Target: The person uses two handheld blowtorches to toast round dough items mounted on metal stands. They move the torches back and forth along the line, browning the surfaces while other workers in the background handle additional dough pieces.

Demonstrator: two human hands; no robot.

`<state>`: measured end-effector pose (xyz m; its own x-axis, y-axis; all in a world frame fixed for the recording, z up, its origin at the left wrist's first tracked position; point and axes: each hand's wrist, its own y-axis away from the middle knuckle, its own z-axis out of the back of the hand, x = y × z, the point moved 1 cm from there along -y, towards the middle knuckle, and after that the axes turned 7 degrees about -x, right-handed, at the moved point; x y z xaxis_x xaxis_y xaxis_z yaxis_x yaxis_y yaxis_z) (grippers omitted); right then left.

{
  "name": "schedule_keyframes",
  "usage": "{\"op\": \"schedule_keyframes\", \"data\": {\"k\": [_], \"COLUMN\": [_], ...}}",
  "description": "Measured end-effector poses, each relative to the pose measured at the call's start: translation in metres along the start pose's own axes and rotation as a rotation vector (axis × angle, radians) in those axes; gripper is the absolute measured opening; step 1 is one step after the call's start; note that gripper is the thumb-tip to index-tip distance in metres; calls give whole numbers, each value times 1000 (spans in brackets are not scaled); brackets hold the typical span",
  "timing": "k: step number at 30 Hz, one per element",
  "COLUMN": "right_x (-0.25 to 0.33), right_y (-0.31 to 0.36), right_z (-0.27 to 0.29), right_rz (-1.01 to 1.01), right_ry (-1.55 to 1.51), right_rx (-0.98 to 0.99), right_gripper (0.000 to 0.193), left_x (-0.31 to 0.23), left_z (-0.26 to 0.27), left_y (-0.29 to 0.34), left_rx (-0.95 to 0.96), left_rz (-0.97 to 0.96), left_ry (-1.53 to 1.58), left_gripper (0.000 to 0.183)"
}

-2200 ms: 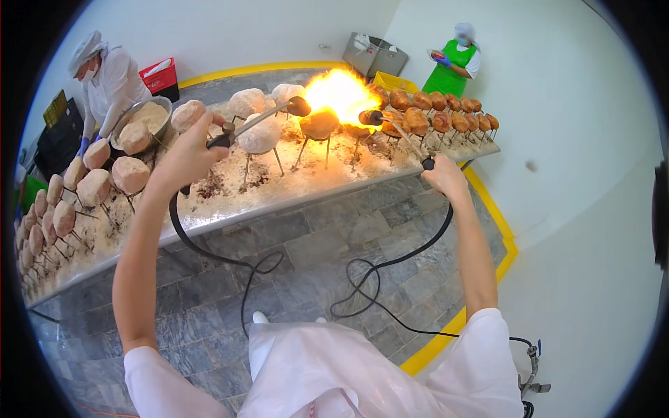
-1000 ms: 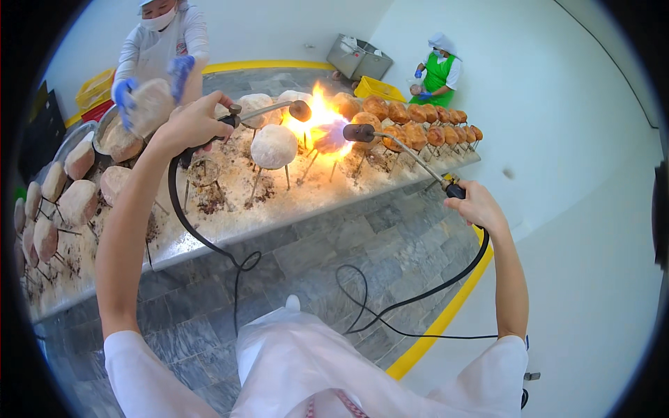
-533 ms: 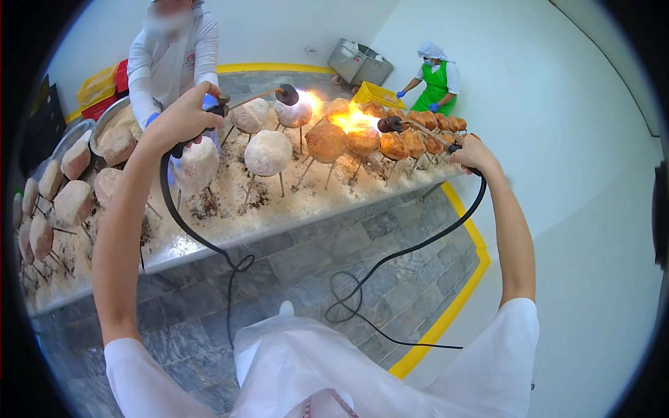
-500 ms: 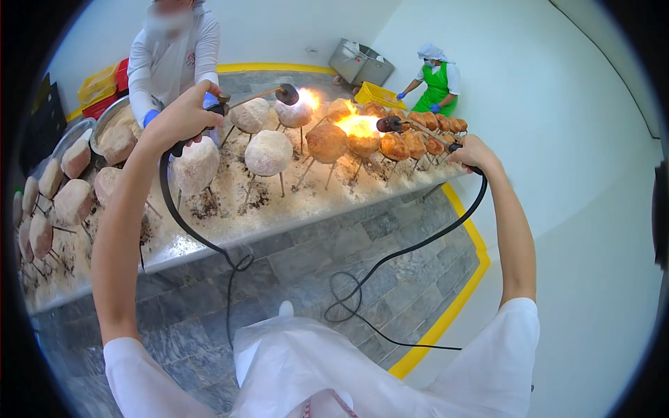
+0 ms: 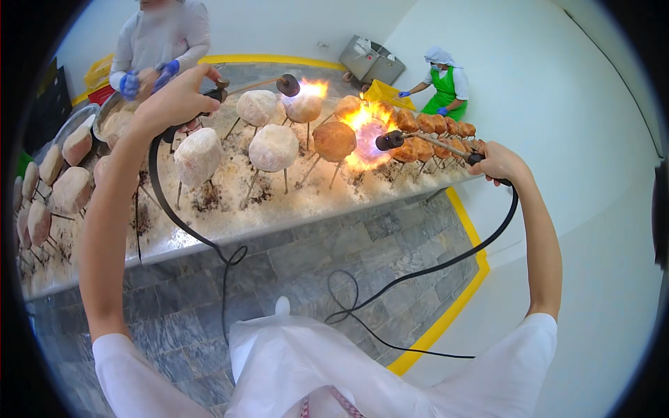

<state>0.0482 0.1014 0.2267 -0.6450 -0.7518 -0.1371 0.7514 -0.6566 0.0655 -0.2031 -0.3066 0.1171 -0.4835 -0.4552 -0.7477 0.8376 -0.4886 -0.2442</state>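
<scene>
Raised at the left, my left hand (image 5: 174, 101) grips the handle of a blowtorch (image 5: 252, 86). Its flame washes over a partly browned, food-like lump (image 5: 304, 108) on thin metal legs. My right hand (image 5: 498, 164) is closed round a second blowtorch (image 5: 439, 144), aimed leftward. Its large orange flame wraps another lump and mostly hides it. Just left of that flame is a browned lump (image 5: 334, 142). Pale, powder-coated lumps (image 5: 273, 148) stand nearer my left hand, and several darker browned ones (image 5: 418, 148) are beyond the right burner.
The long table (image 5: 230, 226) is dusted with pale powder and dark char. Black hoses (image 5: 446, 263) hang from both torches to the tiled floor. A person (image 5: 164, 35) in blue gloves holds a lump across the table. Another in a green apron (image 5: 444, 90) stands near a yellow crate (image 5: 387, 95).
My right hand and its torch have moved right, and that flame now spreads round a lump. My left hand has shifted slightly left. The person opposite has raised both gloved hands with a lump.
</scene>
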Motion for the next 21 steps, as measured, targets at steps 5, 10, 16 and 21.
{"op": "schedule_keyframes", "data": {"k": [5, 10, 16, 21], "right_x": [-12, -10, -6, -10], "right_y": [-4, -23, -50, -72], "right_z": [-19, -32, -34, -31], "right_rz": [-4, 4, 57, 66], "right_ry": [-63, -60, -32, 73], "right_rx": [-58, -82, -116, -162], "right_gripper": [29, 25, 27, 32], "left_x": [-11, -13, -17, -26], "left_z": [6, 8, 11, 14], "left_y": [5, 4, 11, 13], "left_rx": [15, 9, -28, -17], "left_rz": [46, 42, 49, 73], "left_ry": [-11, -12, -82, -78], "left_gripper": [44, 47, 46, 45]}}
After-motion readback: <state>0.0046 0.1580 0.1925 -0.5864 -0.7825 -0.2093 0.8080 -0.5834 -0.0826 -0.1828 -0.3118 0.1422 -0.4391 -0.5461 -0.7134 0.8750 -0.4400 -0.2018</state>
